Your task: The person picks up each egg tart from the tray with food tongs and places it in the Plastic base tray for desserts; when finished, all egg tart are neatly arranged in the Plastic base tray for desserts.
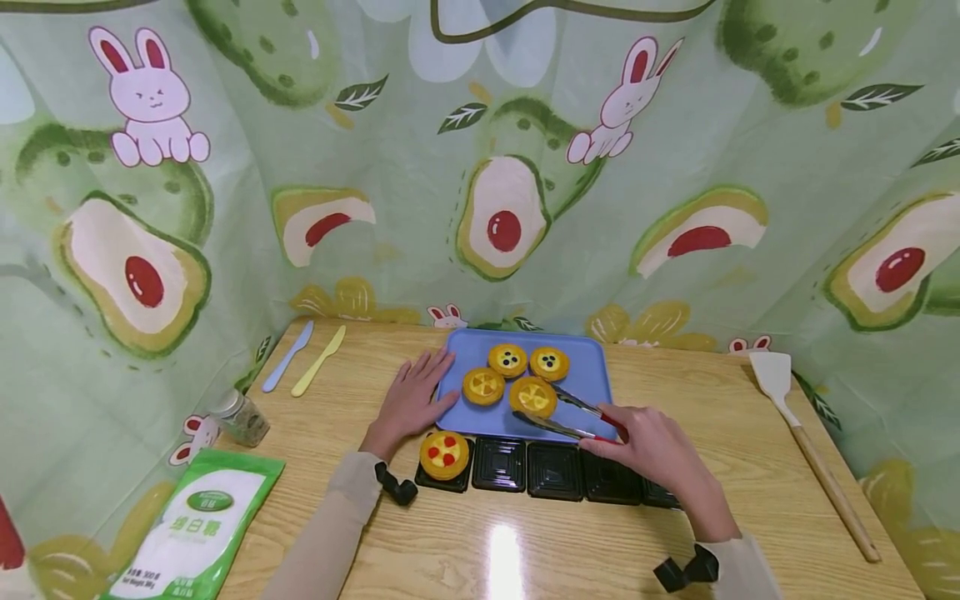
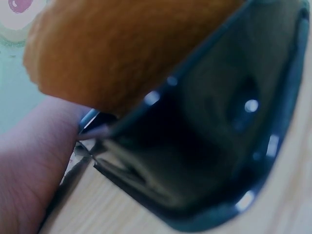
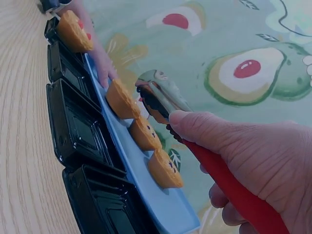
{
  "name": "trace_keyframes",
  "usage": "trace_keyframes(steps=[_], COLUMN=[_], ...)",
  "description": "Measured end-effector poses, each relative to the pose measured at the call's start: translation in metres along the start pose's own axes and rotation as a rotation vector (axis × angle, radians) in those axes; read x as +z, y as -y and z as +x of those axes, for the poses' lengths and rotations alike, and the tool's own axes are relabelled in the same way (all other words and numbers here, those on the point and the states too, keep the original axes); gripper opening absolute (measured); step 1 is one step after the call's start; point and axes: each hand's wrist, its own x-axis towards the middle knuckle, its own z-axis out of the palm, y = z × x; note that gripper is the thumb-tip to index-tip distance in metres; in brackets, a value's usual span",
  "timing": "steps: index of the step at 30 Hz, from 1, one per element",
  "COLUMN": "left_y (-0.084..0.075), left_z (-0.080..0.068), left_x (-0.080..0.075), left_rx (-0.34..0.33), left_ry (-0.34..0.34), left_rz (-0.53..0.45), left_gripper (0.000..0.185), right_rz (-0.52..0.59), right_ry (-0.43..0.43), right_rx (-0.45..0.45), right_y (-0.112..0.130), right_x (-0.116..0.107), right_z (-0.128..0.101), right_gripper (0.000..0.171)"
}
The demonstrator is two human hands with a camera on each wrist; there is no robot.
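Red-handled tongs (image 1: 572, 417), gripped by the right hand (image 1: 651, 446), are closing around a tart (image 1: 533, 397); the left hand (image 1: 411, 402) is lying flat, steadying the blue tray (image 1: 592, 371).

At the far left of my wooden table (image 1: 750, 467) I see a blue knife (image 1: 288, 357). A yellow knife (image 1: 319, 360) lies just beside it. Nearer to me, by the left edge, sits a little jar (image 1: 242, 416) with green bits inside. Close to that jar lies a green and white bag (image 1: 197, 525) with writing on it. Way over on the right lies a white spatula (image 1: 806, 442) with a long wooden handle. All around hangs a green curtain (image 1: 420, 167) with bunnies and avocados on it.
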Motion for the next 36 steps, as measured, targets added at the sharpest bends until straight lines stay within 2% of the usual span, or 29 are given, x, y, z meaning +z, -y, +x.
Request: trace_keyframes(steps=[13,22,36], left_y=[0.001,0.002,0.0], left_z=[-0.002,-0.003,-0.001], left_x=[0.002,0.004,0.001], left_rx=[-0.006,0.002,0.008], left_ry=[-0.005,-0.022,-0.009], left_rz=[-0.01,-0.023,-0.018], left_gripper=[0.077,0.076,0.077], right_rz=[-0.001,0.021,0.079], right_ry=[-0.018,0.007,0.111], right_rx=[-0.055,-0.09,-0.13], right_y=[0.012,0.02,0.032], right_x=[-0.002,-0.001,0.01], right_z=[-0.001,0.001,0.0], right_gripper=[0.042,0.041,0.037])
